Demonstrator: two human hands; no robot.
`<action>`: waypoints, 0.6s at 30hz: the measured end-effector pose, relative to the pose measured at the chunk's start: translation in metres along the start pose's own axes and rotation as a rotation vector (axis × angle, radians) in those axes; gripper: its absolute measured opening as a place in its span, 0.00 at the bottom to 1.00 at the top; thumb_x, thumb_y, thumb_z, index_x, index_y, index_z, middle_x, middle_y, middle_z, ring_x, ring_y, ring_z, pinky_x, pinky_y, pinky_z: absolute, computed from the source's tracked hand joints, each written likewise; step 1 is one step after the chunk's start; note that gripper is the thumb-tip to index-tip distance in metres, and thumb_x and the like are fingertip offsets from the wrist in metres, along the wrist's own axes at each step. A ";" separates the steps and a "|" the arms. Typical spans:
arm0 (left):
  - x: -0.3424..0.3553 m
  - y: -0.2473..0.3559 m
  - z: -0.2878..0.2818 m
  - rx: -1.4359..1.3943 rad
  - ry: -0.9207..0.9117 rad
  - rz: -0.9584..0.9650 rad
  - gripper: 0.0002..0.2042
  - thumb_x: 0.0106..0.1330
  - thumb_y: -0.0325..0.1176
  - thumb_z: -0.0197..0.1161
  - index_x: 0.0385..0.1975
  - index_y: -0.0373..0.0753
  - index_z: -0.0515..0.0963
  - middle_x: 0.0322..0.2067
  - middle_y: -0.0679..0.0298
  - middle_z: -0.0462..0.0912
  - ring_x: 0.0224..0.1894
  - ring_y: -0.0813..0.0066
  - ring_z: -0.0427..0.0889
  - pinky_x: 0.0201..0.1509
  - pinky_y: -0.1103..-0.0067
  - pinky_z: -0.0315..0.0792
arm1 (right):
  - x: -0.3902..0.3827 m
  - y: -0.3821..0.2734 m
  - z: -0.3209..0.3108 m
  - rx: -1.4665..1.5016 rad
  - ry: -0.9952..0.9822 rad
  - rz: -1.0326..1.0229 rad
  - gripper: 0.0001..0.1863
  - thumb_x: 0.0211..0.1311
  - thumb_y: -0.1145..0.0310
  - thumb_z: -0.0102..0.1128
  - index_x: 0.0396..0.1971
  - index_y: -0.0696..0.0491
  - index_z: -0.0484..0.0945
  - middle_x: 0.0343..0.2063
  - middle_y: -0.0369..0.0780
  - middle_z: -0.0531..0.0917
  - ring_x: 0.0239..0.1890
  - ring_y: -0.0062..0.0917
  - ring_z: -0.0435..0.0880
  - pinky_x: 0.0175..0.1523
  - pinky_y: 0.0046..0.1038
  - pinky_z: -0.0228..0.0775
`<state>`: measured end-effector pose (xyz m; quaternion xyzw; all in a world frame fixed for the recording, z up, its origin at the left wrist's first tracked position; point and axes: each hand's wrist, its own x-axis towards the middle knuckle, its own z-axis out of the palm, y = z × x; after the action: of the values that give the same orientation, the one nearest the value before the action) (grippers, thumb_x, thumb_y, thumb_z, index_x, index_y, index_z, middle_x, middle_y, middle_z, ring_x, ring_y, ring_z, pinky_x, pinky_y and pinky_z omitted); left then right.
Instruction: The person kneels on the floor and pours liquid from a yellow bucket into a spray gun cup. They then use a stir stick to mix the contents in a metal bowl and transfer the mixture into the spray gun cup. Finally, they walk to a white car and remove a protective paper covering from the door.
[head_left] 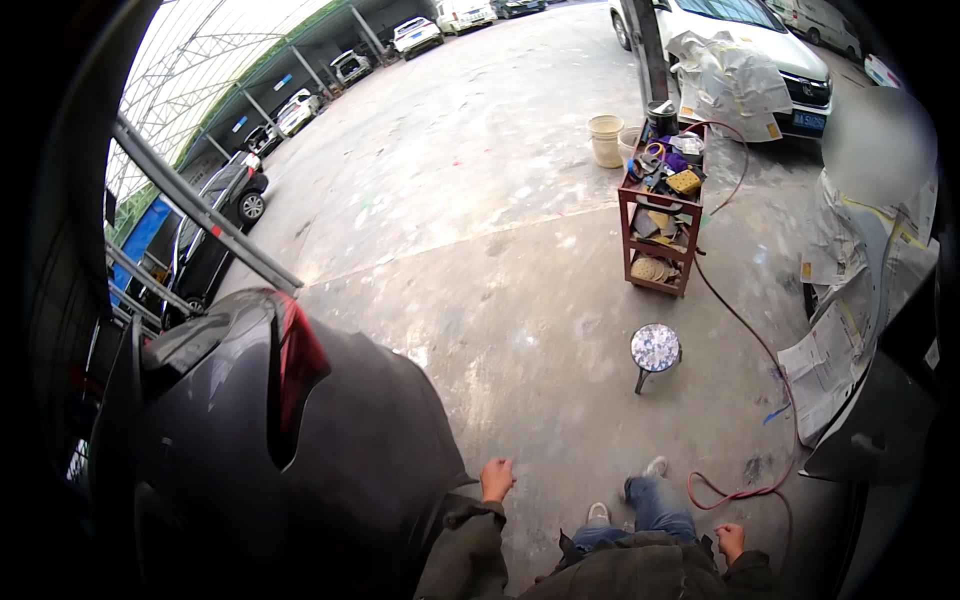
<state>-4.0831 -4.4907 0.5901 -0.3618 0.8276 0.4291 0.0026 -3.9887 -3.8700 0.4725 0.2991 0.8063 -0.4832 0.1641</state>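
My left hand (496,479) hangs in a loose fist at my side, close to the rear corner of a dark grey car (330,440) with a red tail light (298,352). It holds nothing. My right hand (731,540) is curled near my right hip, above a loop of red hose (735,492) on the concrete floor; nothing shows in it. My legs in blue jeans and pale shoes (598,513) stand between the two hands.
A small round stool (655,349) stands ahead on the floor. Behind it is a red tool cart (660,215) full of sanding discs and tools, with pale buckets (605,138). A paper-masked car (850,300) sits right; a white car (740,40) is parked beyond.
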 end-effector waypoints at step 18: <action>0.163 0.214 0.262 0.571 -0.537 0.208 0.22 0.62 0.53 0.55 0.32 0.37 0.82 0.30 0.49 0.82 0.37 0.47 0.80 0.42 0.59 0.73 | 0.161 -0.128 -0.016 0.179 0.161 0.076 0.17 0.56 0.64 0.52 0.12 0.59 0.72 0.07 0.41 0.68 0.08 0.29 0.67 0.15 0.34 0.57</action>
<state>-4.4123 -4.3223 0.5251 -0.1360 0.9156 0.2592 0.2756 -4.1940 -3.8488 0.4781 0.3808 0.7585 -0.5212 0.0896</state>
